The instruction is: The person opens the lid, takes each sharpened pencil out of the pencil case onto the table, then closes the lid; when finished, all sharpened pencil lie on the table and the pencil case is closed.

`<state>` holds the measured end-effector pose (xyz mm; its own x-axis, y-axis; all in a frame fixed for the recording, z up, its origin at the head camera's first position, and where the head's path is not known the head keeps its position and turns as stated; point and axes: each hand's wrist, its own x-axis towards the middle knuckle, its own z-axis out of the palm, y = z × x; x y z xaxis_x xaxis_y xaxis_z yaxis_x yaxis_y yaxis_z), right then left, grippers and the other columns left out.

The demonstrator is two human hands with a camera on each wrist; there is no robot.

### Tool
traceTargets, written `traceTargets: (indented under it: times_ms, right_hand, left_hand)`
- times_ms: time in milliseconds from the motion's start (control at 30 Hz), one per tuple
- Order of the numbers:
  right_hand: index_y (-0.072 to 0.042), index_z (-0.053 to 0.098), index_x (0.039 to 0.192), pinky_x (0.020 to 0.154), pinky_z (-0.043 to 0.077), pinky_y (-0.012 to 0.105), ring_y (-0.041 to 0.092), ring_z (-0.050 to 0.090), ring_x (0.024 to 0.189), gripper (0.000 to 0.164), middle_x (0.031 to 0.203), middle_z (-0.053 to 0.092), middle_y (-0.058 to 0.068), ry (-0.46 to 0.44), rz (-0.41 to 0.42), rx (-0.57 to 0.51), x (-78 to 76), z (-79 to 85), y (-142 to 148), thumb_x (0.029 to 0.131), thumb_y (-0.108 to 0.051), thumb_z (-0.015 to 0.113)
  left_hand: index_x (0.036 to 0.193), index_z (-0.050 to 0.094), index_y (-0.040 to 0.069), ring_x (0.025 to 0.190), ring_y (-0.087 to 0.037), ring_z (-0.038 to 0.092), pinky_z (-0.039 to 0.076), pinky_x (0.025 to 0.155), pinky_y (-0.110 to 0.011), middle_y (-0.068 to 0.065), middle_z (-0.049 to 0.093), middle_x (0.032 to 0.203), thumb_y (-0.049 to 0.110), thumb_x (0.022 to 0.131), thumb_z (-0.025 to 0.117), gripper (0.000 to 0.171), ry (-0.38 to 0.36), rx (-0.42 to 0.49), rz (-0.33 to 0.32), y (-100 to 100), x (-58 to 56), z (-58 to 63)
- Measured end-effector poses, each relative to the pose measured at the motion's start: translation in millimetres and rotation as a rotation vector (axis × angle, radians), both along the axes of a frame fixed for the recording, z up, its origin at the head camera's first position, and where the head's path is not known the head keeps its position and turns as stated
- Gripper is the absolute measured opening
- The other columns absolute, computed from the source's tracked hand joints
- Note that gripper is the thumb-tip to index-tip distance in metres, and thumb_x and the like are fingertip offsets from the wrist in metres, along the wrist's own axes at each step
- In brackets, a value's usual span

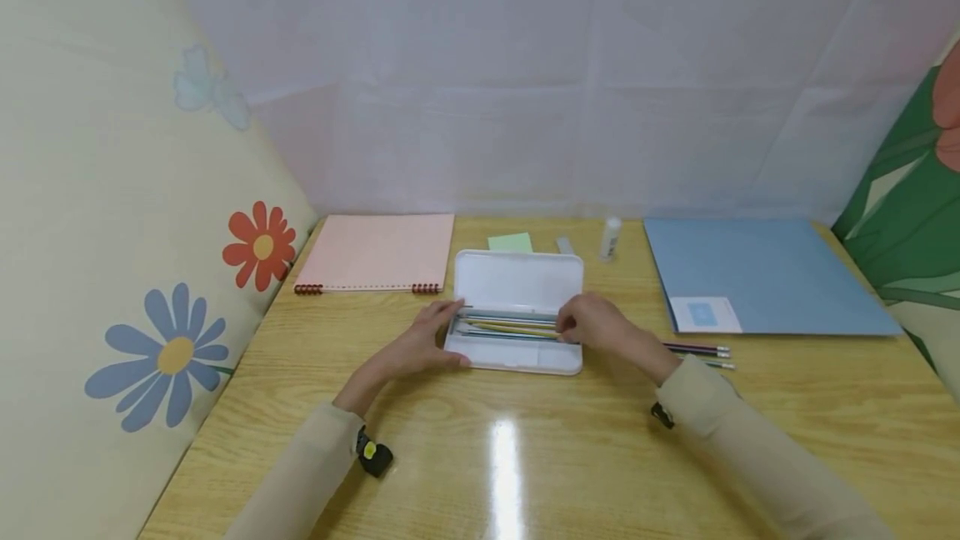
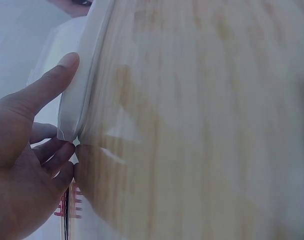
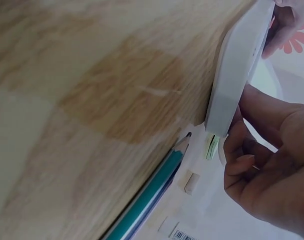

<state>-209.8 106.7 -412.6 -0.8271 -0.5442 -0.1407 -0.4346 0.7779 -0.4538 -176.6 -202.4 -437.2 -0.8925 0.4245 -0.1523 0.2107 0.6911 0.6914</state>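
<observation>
A white pencil case (image 1: 519, 280) lies with its lid raised, several pencils (image 1: 513, 327) lengthwise inside. My left hand (image 1: 420, 342) holds the case's left end, thumb along the front edge and fingers round the back corner; the left wrist view shows the thumb (image 2: 56, 75) against the case wall. My right hand (image 1: 596, 325) is over the right end, fingertips down at the pencil ends, where it seems to pinch a pencil. In the right wrist view its fingers (image 3: 237, 160) are curled beside the case end; the fingertip contact is partly hidden.
Several loose pencils (image 1: 697, 350) lie right of the case, partly under my right forearm. Behind stand a glue stick (image 1: 611, 238), a grey eraser (image 1: 564, 246) and green sticky notes (image 1: 510, 242). A pink spiral notebook (image 1: 378, 252) lies left, a blue folder (image 1: 765, 273) right.
</observation>
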Motion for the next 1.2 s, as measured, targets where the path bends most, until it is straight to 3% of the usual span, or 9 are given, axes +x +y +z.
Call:
traceTargets:
  times_ms: [200, 600, 967, 1200]
  right_hand:
    - [-0.01, 0.074, 0.084, 0.068, 0.048, 0.028, 0.011, 0.055, 0.075, 0.003, 0.081, 0.065, -0.003, 0.065, 0.014, -0.106, 3.2, -2.0, 9, 0.085, -0.013, 0.074]
    - [-0.004, 0.076, 0.091, 0.057, 0.047, 0.025, 0.011, 0.056, 0.068, 0.009, 0.08, 0.065, 0.0, 0.186, -0.001, -0.388, 15.7, 2.7, 51, 0.083, -0.008, 0.075]
    - [-0.008, 0.077, 0.089, 0.054, 0.043, 0.024, 0.01, 0.055, 0.067, 0.008, 0.079, 0.063, -0.003, 0.284, -0.106, -0.337, 38.0, 3.2, 109, 0.082, -0.007, 0.075]
    - [-0.008, 0.076, 0.082, 0.052, 0.043, 0.023, 0.006, 0.053, 0.064, 0.013, 0.074, 0.063, -0.006, 0.421, -0.067, -0.37, 50.9, -1.8, 141, 0.072, -0.001, 0.08]
  left_hand:
    - [0.154, 0.024, 0.012, 0.141, -0.039, 0.015, 0.023, 0.11, -0.061, -0.017, 0.022, 0.153, 0.038, 0.077, 0.08, 0.098, 0.023, 0.024, -0.017, -1, 0.0, -1.1]
    - [0.154, 0.022, 0.014, 0.142, -0.039, 0.014, 0.022, 0.11, -0.06, -0.016, 0.02, 0.154, 0.041, 0.076, 0.08, 0.101, 0.021, 0.012, -0.013, -2, -0.8, -2.7]
    - [0.154, 0.022, 0.013, 0.141, -0.039, 0.015, 0.023, 0.11, -0.06, -0.016, 0.02, 0.154, 0.043, 0.076, 0.08, 0.101, 0.025, -0.001, -0.02, -4, -1.4, -4.2]
    - [0.154, 0.022, 0.015, 0.142, -0.038, 0.014, 0.023, 0.11, -0.059, -0.015, 0.019, 0.155, 0.044, 0.075, 0.08, 0.102, 0.017, 0.007, -0.017, -3, -1.7, -3.9]
